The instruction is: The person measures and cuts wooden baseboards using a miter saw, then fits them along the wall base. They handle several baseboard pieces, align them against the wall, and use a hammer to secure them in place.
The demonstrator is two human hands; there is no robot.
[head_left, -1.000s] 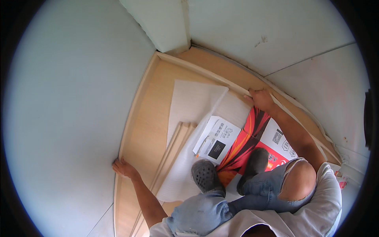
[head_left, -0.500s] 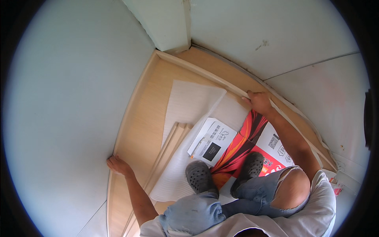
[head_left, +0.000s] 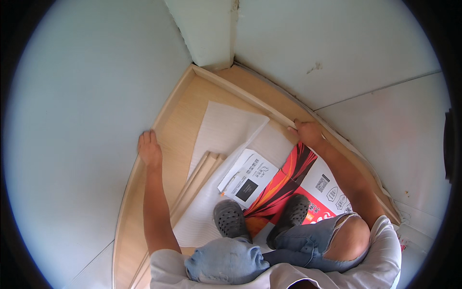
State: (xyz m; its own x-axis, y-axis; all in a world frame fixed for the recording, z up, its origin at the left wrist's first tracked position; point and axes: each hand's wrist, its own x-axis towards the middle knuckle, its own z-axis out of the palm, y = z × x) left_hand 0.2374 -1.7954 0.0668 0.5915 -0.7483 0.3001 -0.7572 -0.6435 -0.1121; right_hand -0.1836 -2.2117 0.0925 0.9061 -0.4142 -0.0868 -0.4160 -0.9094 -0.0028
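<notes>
I sit inside a light wood frame with raised rims, in the corner of pale walls. My left hand (head_left: 149, 148) hooks its fingers over the left side rail (head_left: 169, 108), close against the wall. At the far right, my right hand (head_left: 307, 133) is closed around the far rail (head_left: 243, 95), with the thumb on its inner side and the fingers partly hidden. Both rails meet at the far corner, beside a pale post.
White foam sheet (head_left: 224, 126) covers part of the wooden base (head_left: 185, 115). Wood strips (head_left: 196, 179) lie on the left under its edge. A printed white box (head_left: 249, 177) and red-and-white printed cardboard (head_left: 315, 185) lie around my dark clogs (head_left: 231, 219). Walls (head_left: 82, 120) stand close by.
My left hand has moved forward along the left rail, toward the far corner, and that arm is straighter. My right hand stays on the far rail. The view has shifted slightly.
</notes>
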